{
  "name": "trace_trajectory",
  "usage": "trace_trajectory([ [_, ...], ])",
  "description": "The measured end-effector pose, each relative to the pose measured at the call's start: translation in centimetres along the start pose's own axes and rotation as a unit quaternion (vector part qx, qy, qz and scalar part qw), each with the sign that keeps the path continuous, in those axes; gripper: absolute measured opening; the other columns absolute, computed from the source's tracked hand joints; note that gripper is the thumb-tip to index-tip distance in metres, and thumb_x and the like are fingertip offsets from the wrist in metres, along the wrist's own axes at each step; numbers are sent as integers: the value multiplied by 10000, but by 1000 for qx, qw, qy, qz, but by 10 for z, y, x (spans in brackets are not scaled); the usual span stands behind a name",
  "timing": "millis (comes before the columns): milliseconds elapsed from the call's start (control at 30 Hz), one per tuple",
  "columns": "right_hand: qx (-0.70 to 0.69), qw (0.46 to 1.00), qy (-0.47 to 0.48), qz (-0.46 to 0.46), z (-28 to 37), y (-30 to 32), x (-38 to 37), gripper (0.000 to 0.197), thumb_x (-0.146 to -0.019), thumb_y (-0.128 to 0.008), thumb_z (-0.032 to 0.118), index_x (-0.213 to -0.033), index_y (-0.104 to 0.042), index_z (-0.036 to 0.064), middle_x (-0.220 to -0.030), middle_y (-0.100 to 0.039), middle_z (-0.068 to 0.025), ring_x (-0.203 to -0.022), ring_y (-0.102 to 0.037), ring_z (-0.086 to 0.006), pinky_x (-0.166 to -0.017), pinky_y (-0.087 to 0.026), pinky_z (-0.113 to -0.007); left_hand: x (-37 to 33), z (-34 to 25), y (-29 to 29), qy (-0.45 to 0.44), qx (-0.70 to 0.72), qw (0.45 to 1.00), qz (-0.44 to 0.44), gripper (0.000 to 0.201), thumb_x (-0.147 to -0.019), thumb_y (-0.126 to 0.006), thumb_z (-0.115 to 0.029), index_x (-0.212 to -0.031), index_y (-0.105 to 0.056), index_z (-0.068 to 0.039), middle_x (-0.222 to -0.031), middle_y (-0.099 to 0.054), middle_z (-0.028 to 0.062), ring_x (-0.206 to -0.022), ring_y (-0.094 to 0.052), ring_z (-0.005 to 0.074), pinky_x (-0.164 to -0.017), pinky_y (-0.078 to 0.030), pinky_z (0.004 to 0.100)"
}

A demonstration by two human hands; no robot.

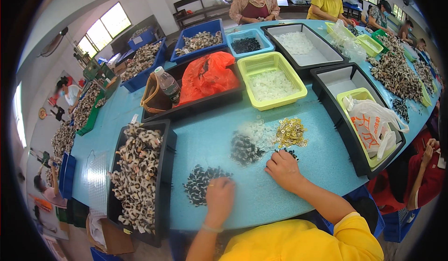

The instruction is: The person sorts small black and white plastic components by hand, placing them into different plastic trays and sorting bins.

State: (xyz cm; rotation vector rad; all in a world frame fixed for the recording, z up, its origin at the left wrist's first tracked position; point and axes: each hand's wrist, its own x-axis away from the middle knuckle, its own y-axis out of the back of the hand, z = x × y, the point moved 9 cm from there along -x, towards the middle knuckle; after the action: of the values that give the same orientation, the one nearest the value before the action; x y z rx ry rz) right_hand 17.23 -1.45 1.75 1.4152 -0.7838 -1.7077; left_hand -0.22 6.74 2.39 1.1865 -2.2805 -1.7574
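1. Hands sit apart: left hand (pixel 219 198), blurred, over a dark pile (pixel 196 184); right hand (pixel 285 168) at small black parts (pixel 292 153) beside yellow rings (pixel 291 132). Grip: cannot tell.
2. Work seems underway: those piles and clear rings (pixel 265 134) look left to use; black tray (pixel 164 167) brims with black-and-white pieces (pixel 137 177).
3. Blue table (pixel 200 135) fills a windowed room with co-workers (pixel 326 3).

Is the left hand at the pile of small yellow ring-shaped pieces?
No, the left hand is at the pile of small black pieces.
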Motion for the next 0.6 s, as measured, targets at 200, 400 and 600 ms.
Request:
trace_trajectory([
  [200, 16, 999, 29, 16, 6, -2, 3, 95, -725, -646, 116, -796, -593, 82, -818, -496, -71, -821, -507, -248, -734, -444, -357, -25, -4, -5, -44, -5, 999, -22, 143, -777, -719, -164, -891, -698, -81, -899, -638, 77, -879, -578, 291, -781, -484, 409],
  [400, -28, 999, 37, 22, 0, 15, 9, 100, -751, -601, 84, -850, -605, 76, -853, -521, -72, -840, -525, -248, -744, -460, -362, -51, 5, -40, -7, -22, 1000, -16, 153, -771, -756, -152, -898, -707, -82, -851, -648, 73, -843, -584, 282, -749, -488, 398],
  [600, -225, 970, -87, 39, -8, 24, 23, 135, -828, -693, 59, -956, -652, 73, -936, -619, -56, -869, -604, -221, -754, -501, -327, -40, -14, -48, -26, 98, 995, 11, 181, -793, -721, -148, -966, -708, -93, -900, -674, 89, -894, -597, 300, -770, -494, 416],
])
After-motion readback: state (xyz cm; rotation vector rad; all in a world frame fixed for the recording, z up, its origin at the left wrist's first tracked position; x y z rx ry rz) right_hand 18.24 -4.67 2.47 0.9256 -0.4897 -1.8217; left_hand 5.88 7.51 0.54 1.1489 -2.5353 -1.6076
